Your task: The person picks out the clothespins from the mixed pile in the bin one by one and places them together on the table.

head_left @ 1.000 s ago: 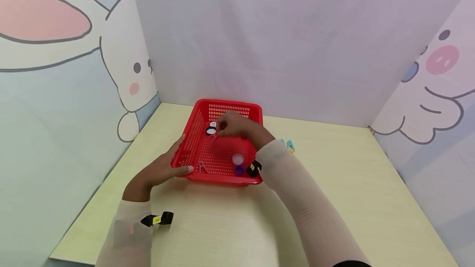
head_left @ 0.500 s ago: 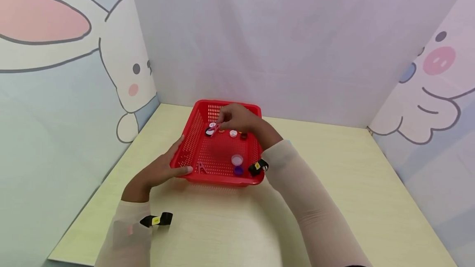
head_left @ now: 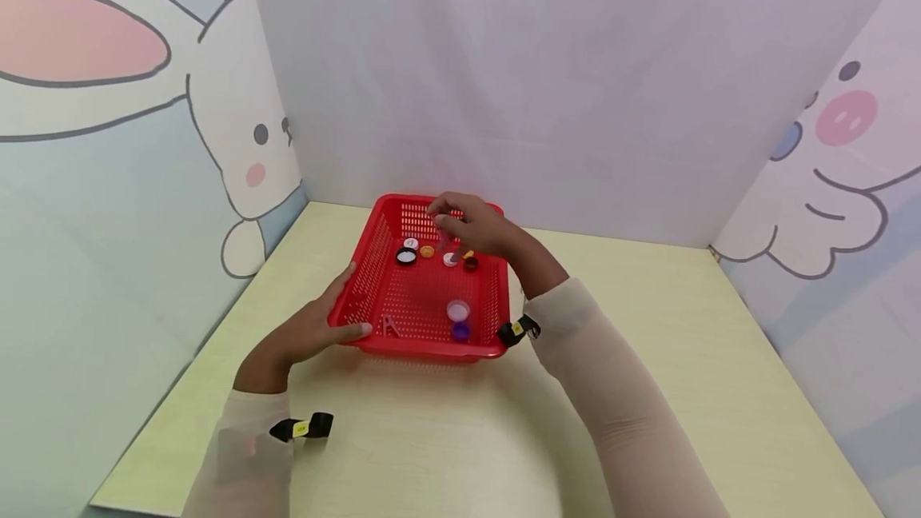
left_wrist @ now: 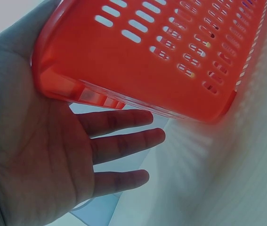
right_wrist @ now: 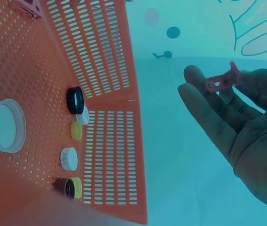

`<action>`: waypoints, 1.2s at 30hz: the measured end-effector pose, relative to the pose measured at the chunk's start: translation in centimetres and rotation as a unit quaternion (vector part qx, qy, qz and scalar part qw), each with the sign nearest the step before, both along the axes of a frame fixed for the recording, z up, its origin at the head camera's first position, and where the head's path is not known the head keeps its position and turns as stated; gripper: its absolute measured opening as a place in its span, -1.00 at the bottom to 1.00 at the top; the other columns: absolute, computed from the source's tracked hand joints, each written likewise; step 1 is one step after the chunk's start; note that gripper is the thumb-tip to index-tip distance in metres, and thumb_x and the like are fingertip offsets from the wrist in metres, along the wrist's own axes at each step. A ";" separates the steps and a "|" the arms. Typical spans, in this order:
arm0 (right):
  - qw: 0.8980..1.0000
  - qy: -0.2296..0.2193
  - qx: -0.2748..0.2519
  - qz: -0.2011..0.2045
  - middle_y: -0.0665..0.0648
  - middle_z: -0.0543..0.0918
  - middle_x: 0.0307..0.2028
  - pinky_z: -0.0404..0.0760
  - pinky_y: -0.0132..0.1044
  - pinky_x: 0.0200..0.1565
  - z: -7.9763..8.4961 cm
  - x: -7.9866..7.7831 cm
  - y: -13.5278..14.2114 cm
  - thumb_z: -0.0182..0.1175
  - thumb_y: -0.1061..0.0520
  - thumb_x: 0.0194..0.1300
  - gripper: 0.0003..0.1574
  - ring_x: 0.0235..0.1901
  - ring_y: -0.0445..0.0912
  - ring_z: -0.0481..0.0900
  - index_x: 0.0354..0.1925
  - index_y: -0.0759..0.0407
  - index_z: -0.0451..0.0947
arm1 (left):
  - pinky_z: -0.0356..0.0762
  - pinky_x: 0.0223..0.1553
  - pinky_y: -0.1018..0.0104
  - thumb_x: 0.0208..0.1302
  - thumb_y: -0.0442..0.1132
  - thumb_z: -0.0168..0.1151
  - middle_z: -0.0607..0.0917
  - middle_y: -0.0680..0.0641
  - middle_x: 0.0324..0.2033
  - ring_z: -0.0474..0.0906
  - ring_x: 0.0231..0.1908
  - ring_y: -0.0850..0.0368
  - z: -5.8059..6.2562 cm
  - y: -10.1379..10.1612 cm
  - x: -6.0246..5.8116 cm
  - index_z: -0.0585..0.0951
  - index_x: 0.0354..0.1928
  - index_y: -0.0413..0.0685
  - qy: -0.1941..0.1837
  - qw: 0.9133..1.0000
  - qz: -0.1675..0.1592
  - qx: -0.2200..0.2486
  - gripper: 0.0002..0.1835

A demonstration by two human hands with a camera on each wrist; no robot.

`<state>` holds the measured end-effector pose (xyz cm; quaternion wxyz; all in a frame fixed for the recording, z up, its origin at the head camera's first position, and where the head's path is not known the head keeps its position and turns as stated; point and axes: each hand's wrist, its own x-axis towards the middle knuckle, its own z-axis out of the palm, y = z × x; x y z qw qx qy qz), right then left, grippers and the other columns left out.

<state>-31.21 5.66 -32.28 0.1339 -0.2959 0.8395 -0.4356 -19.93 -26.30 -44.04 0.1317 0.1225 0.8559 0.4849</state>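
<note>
In the head view, my right hand [head_left: 478, 226] is above the back of the red basket [head_left: 435, 350], pinching a pink clothespin [right_wrist: 225, 81]. The right wrist view shows the clothespin near the fingertips, past the basket's rim. My left hand [head_left: 309, 330] rests against the basket's front-left corner, thumb along the front rim. Its other fingers lie straight beside the wall in the left wrist view. A second pink clothespin [head_left: 389, 326] lies at the front left of the basket floor.
Inside the basket are a black-rimmed cap [head_left: 406, 256], a yellow cap [head_left: 427, 251], white caps [right_wrist: 69, 158], a brown cap [head_left: 471, 263], a larger whitish lid [head_left: 457, 310] and a purple cap [head_left: 460, 331]. A pale tabletop [head_left: 647, 382] lies beneath, with printed cloth walls around it.
My right hand has risen from near the black-rimmed cap with the clothespin, moving back and slightly right. More caps at the back show. The left hand has stayed at the corner.
</note>
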 end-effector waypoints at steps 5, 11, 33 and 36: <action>1.000 -0.012 -0.001 -0.028 0.30 0.67 0.03 0.89 -0.06 -0.13 0.1 0.7 1.0 0.09 0.14 0.71 -0.60 -0.24 0.16 0.77 0.40 0.11 0.53 | 0.85 0.04 0.00 0.20 0.11 0.59 0.35 -0.29 0.52 0.34 0.46 -0.33 0.0 -0.1 -0.1 -0.29 0.80 0.32 -0.003 1.000 0.002 0.003 0.41; 0.999 -0.025 0.011 -0.027 0.33 0.72 -0.02 0.88 -0.09 -0.08 -0.4 1.3 2.2 0.18 0.16 0.64 -0.56 -0.37 0.04 0.76 0.39 0.15 0.61 | 0.85 0.04 0.00 0.20 0.12 0.58 0.35 -0.28 0.51 0.33 0.47 -0.33 -0.2 -0.3 -0.3 -0.28 0.80 0.32 -0.006 1.000 0.007 -0.001 0.40; 0.993 0.007 0.070 -0.099 0.18 0.67 -0.42 0.72 -0.29 -0.31 -2.3 3.5 6.4 0.29 -0.08 0.61 -0.67 -0.47 -0.03 0.59 0.09 0.06 0.82 | 0.85 0.06 -0.01 0.23 0.09 0.57 0.33 -0.27 0.52 0.31 0.48 -0.33 -0.1 -0.1 -0.3 -0.29 0.79 0.33 -0.005 1.000 -0.001 0.013 0.39; 0.989 0.031 0.083 -0.119 0.16 0.65 -0.46 0.68 -0.29 -0.33 -2.3 4.3 7.3 0.25 -0.08 0.64 -0.60 -0.46 0.01 0.58 0.20 0.09 0.80 | 0.84 0.05 0.00 0.22 0.13 0.57 0.33 -0.28 0.52 0.31 0.47 -0.33 0.1 -0.1 -0.4 -0.30 0.79 0.32 -0.003 1.000 -0.005 0.013 0.40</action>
